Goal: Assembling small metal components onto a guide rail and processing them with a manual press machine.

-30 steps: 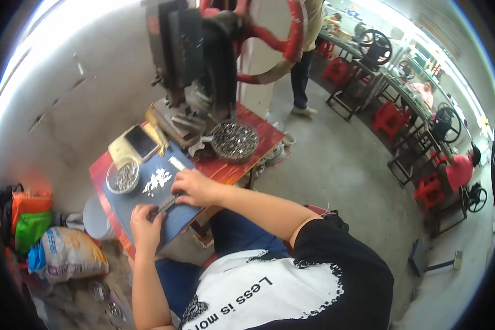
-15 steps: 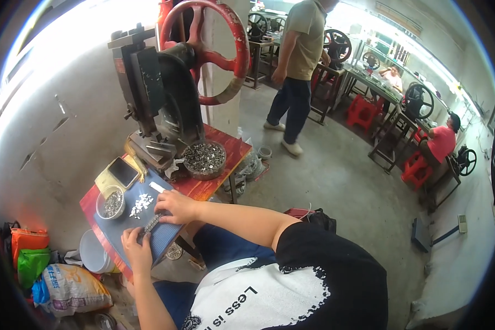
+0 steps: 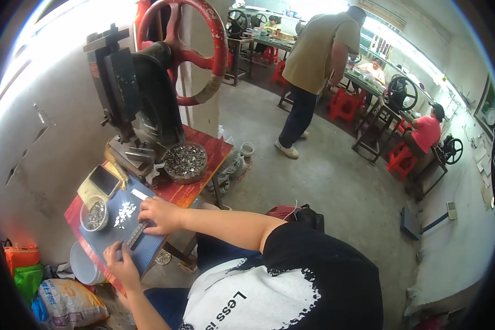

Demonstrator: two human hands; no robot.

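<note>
A narrow grey metal strip (image 3: 135, 235) with marks or notches along it lies slantwise on the blue ribbed mat (image 3: 153, 242). My right hand (image 3: 162, 215) closes over its far end, fingers curled down. At the near end, my left hand (image 3: 122, 265) has its thumb and fingers bent around the tip. Just beyond the strip is a loose pile of small white pieces (image 3: 125, 213). A clear round tub (image 3: 95, 214) of small metal bits stands to the left. Past my right fingers lies a flat white piece (image 3: 139, 193).
A hand press (image 3: 121, 82) with a red wheel (image 3: 219, 66) stands on the red table (image 3: 212, 168), beside a bowl of metal pieces (image 3: 186, 162). A phone (image 3: 104, 180) lies on the mat's far left. A white bucket (image 3: 85, 264) is below left. A person (image 3: 319, 60) stands across the aisle.
My head view has turned right, shifting the bench leftward. More of the strip shows between my hands, as my left hand sits lower along it. The standing person has moved right and leans forward.
</note>
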